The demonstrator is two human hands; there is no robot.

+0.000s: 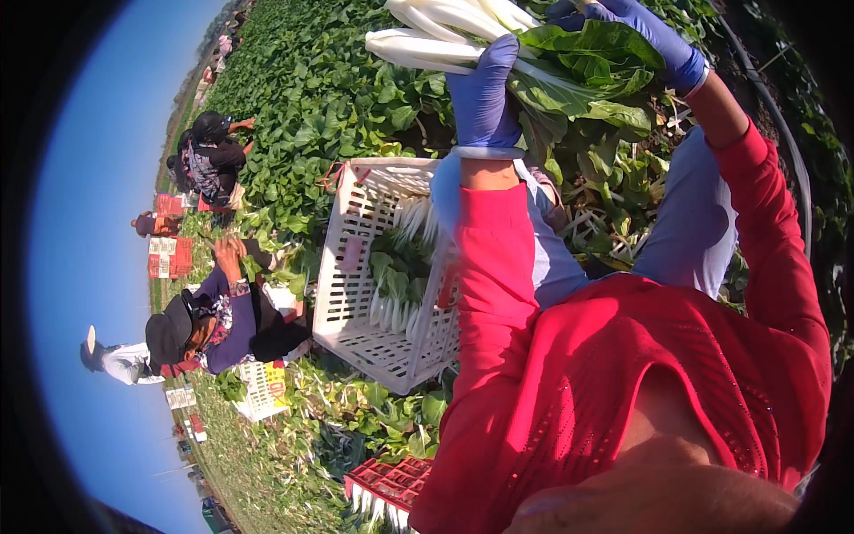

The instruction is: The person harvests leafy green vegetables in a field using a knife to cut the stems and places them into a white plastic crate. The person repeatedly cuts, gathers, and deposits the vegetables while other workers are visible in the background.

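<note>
My left hand (486, 100), in a blue-purple glove, is closed around a bunch of leafy greens with thick white stalks (427, 47), like bok choy. The stalks point left, and the broad green leaves (594, 57) spread to the right. At the top edge my right hand (657, 43), gloved alike, is bent over the leaves. A pale tan thing (588, 4) shows between its fingers, mostly cut off by the frame. Beside my left forearm stands a white slatted plastic crate (343, 294), holding bunches of the same greens (393, 287) with white stalks.
Dense leafy crop (320, 73) grows ahead on the left. Trimmed leaves and stalks (614, 213) litter the ground by my legs. A red crate (393, 480) stands near white stalks at the bottom. A co-worker in a black cap (173, 330) crouches at left; a dark hose (777, 120) runs along the right.
</note>
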